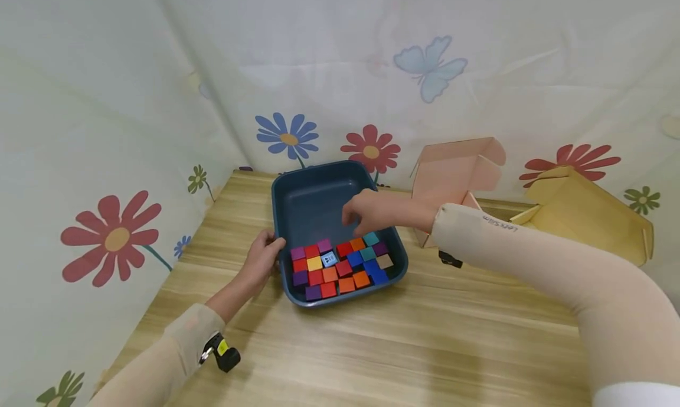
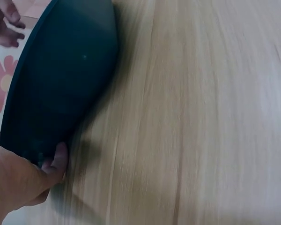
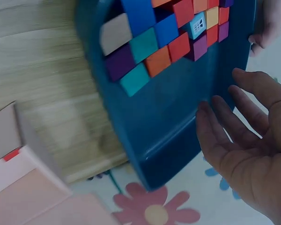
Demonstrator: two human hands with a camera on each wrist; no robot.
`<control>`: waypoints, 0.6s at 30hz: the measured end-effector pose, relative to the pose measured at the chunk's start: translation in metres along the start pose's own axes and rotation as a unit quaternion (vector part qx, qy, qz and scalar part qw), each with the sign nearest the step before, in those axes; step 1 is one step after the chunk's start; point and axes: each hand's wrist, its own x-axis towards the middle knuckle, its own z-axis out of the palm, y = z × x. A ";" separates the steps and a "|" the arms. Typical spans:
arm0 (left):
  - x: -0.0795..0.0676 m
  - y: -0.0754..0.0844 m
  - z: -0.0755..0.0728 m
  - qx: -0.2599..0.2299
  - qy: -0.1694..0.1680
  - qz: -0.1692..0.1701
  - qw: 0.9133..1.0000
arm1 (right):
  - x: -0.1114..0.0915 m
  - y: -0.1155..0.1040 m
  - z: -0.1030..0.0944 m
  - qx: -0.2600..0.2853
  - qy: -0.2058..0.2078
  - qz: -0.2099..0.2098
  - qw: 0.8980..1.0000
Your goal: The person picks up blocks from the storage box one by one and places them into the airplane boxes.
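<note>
A dark blue plastic tub [image 1: 313, 212] lies on the wooden table, with several coloured wooden cubes [image 1: 329, 274] packed flat against its near end. Among them is a light blue cube [image 1: 329, 259] with a printed window-like pattern. My left hand [image 1: 262, 254] grips the tub's left side, thumb at the rim and fingers against the outer wall. In the left wrist view, that hand [image 2: 28, 180] pinches the tub's edge. My right hand [image 1: 366, 212] hovers over the tub's right side; the right wrist view shows its fingers [image 3: 220, 124] loosely bent, apart from the cubes, holding nothing.
An opened pink cardboard box [image 1: 451, 171] stands behind and right of the tub, partly behind my right forearm. Farther right is an opened yellow cardboard box [image 1: 589, 218]. A flower-printed curtain [image 1: 329, 70] hangs along the table's back and left. Bare wooden tabletop [image 1: 372, 348] lies in front.
</note>
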 end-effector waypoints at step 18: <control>0.006 0.006 -0.013 0.061 -0.054 0.007 0.997 | 0.067 -0.028 0.017 0.004 -0.040 0.013 0.999</control>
